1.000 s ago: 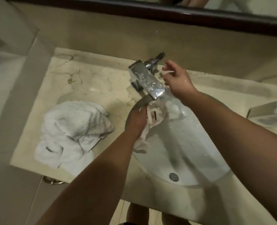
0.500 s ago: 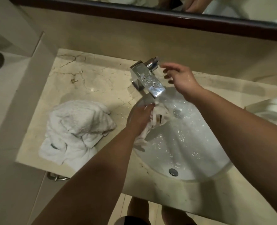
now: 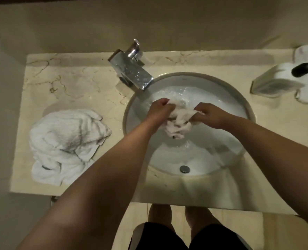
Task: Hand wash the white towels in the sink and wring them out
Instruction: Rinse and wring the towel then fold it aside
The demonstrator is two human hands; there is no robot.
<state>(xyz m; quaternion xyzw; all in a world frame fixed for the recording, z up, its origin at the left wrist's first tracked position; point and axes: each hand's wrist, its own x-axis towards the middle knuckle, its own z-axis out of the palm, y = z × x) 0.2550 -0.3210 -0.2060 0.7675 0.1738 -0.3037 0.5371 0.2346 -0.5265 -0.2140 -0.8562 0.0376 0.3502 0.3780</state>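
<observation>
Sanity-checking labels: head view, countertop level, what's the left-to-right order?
Crumpled towel pile → faucet → left hand → wet towel → right hand → tissue box.

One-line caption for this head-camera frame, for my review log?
Both hands, left hand and right hand, grip a small white towel over the sink; a larger towel lies beside it.

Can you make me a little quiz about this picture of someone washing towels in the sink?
1. True or false: both hands, left hand and right hand, grip the small wet white cloth.
2. Where does the big crumpled white towel lie? A in the round white sink; B on the marble counter, left of it.
3. Fill in: the chrome faucet stands behind the ____.

Key: 1 true; 2 B; 3 sink.
</observation>
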